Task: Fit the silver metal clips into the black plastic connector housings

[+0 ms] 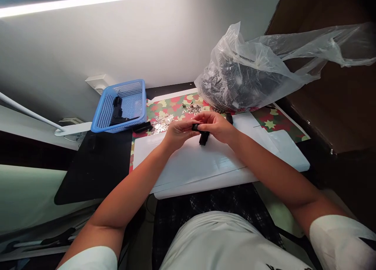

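Observation:
Above the white sheets (188,164), my left hand (181,133) and my right hand (216,125) meet with fingertips pinched on a small black part (195,127). What exactly this part is cannot be made out. Just below the right fingers is another black piece (203,138); whether it joins the held part is hidden. A black ridged piece (229,118) lies past my right hand. Behind the hands, small shiny metal bits are spread in one pile (162,124) at the left and a second pile (194,107) farther back.
A blue perforated basket (141,90) with black parts inside stands at the left. One black piece (142,127) lies beside it. A clear plastic bag (249,74) full of dark items sits at the back right. Brown cardboard (331,117) rises along the right side.

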The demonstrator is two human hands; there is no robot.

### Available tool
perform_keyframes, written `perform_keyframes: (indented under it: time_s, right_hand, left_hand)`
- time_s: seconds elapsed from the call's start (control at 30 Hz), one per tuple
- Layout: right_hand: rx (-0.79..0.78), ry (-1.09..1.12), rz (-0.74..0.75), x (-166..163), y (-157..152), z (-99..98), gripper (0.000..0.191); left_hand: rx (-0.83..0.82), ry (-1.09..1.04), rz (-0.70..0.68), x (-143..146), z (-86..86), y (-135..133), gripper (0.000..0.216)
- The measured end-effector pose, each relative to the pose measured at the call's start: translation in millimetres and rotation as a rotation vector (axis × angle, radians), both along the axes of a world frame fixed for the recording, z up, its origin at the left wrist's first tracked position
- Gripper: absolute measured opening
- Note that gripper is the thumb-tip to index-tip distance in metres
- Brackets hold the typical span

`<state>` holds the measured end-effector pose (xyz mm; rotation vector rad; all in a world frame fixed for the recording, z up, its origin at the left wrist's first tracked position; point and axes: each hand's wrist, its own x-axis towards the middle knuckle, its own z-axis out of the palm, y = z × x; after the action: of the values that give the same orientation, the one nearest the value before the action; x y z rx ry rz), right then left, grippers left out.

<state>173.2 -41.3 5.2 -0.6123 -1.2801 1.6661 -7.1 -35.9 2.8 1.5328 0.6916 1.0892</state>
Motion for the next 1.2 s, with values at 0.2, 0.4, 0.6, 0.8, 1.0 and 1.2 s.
perform_keyframes:
  time_s: [0.2,0.4,0.6,0.8,1.0,1.2]
  right_hand:
    - [0.012,-0.02,-0.012,0.3,-1.6,0.1,0.034]
    - [0.1,-0.08,-0.007,1.4,-1.3,-0.4,0.036]
    - [0.386,-0.398,-0.174,4.8,-0.7,-3.3,0.044]
    - [0.706,-0.7,-0.375,6.7,-4.2,-3.7,0.051]
    - [0.823,-0.866,-0.477,2.4,-2.9,-5.2,0.038]
    - [0.858,-0.953,-0.545,-3.6,-3.8,-9.5,0.029]
  left_hand:
    - [0.222,0.163,0.082,-2.0,0.9,-4.9,0.035]
    - [0.378,0.231,0.087,-4.1,7.0,-4.0,0.028]
    - [0.256,0.168,0.162,-7.7,9.3,7.2,0.035]
    - [0.069,0.073,0.13,-6.9,7.9,2.8,0.035]
    - [0.275,0.234,0.356,-3.5,7.3,-2.5,0.034]
    - [0.35,0.271,0.415,0.4,0.1,-5.8,0.031]
